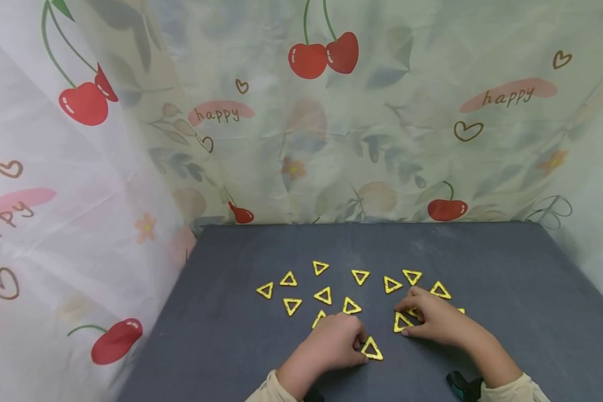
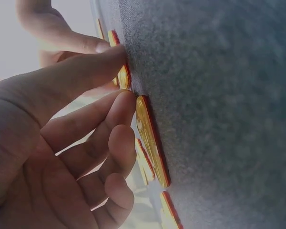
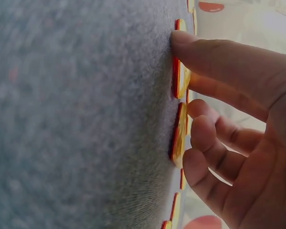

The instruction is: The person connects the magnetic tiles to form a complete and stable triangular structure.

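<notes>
Several small yellow hollow triangles lie on the dark grey table. In the head view my left hand [image 1: 334,341], near the front, pinches the left side of one yellow triangle [image 1: 377,349] between thumb and forefinger. My right hand [image 1: 438,319], farther back and to the right, holds another yellow triangle [image 1: 396,322] with thumb and forefinger at its edges. The right wrist view shows the thumb on this triangle [image 3: 177,78], which has a red underside. Below it lies another triangle [image 3: 179,136], near the curled fingers. In the left wrist view a loose triangle [image 2: 150,143] lies beside the fingertips.
More triangles, such as one at the back [image 1: 320,263] and one at the far left [image 1: 265,295], are scattered over the grey table [image 1: 221,346]. Cherry-printed cloth [image 1: 331,139] hangs behind and at the left. A black device [image 1: 462,385] shows by the right sleeve.
</notes>
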Demonstrator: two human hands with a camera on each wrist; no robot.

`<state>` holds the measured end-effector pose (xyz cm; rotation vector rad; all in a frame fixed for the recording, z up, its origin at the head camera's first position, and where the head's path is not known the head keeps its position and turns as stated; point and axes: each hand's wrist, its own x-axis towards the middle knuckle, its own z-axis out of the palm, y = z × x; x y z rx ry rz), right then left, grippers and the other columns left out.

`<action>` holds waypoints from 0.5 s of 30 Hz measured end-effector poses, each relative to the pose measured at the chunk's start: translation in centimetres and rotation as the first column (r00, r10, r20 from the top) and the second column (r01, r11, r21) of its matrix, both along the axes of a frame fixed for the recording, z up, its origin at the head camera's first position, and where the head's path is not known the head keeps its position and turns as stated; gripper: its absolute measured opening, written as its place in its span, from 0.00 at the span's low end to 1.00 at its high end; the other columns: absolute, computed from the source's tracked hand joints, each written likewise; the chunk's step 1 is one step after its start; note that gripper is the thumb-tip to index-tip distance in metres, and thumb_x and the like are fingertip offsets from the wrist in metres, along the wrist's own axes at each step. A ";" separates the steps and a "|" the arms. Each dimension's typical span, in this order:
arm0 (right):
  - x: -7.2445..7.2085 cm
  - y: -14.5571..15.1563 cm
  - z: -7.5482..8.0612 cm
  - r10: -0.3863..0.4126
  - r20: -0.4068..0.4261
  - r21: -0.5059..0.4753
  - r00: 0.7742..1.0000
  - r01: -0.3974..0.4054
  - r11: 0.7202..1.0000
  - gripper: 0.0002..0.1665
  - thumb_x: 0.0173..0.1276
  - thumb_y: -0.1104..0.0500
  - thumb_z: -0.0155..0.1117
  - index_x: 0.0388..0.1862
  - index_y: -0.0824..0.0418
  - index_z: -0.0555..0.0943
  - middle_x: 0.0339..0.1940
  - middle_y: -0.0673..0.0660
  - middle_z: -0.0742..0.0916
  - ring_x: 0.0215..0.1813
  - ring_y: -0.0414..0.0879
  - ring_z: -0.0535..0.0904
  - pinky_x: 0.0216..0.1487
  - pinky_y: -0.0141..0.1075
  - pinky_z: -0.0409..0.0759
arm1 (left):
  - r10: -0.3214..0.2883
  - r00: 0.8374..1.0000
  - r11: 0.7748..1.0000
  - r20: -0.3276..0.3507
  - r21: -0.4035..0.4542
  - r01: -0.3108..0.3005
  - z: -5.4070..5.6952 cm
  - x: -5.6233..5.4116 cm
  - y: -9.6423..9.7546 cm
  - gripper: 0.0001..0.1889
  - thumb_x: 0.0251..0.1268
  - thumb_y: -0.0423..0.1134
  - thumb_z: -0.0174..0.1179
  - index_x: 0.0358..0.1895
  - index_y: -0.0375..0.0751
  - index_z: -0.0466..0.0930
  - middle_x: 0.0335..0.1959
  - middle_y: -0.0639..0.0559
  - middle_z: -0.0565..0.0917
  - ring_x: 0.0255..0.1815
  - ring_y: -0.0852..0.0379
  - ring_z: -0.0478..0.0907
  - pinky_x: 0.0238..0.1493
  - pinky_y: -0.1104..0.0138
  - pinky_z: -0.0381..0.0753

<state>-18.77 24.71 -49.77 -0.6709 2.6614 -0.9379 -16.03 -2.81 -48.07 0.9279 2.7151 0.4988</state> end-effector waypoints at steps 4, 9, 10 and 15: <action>0.2 -0.3 0.3 0.034 -0.016 0.007 0.999 -0.034 0.999 0.23 0.61 0.54 0.83 0.55 0.57 0.89 0.37 0.50 0.76 0.30 0.37 0.69 0.32 0.32 0.70 | 0.000 1.000 1.000 -0.019 0.019 0.001 0.2 0.0 0.1 0.15 0.54 0.40 0.79 0.19 0.53 0.80 0.12 0.68 0.69 0.14 0.68 0.65 0.19 0.72 0.62; 0.8 -0.7 0.8 0.067 -0.022 0.016 0.998 -0.066 0.998 0.24 0.60 0.56 0.84 0.55 0.57 0.89 0.38 0.50 0.76 0.31 0.36 0.70 0.33 0.31 0.71 | 0.010 1.000 1.000 -0.013 0.021 -0.010 0.3 -0.1 0.2 0.13 0.55 0.40 0.79 0.21 0.54 0.82 0.13 0.68 0.71 0.15 0.68 0.67 0.20 0.73 0.64; 0.9 -0.8 0.9 0.070 -0.015 0.018 0.997 -0.070 0.997 0.24 0.60 0.56 0.84 0.55 0.57 0.89 0.38 0.50 0.76 0.31 0.36 0.70 0.33 0.32 0.71 | 0.014 1.000 1.000 -0.009 0.018 -0.014 0.2 -0.1 0.2 0.12 0.55 0.40 0.79 0.22 0.54 0.83 0.13 0.68 0.71 0.16 0.68 0.68 0.20 0.72 0.65; 1.4 -1.0 0.9 0.087 0.035 0.021 0.996 -0.088 0.996 0.24 0.61 0.56 0.83 0.56 0.56 0.89 0.39 0.49 0.77 0.30 0.36 0.70 0.33 0.32 0.71 | 0.048 0.999 0.999 -0.011 0.011 -0.048 0.0 -0.4 0.4 0.13 0.55 0.41 0.79 0.21 0.54 0.82 0.13 0.67 0.72 0.15 0.68 0.68 0.20 0.71 0.65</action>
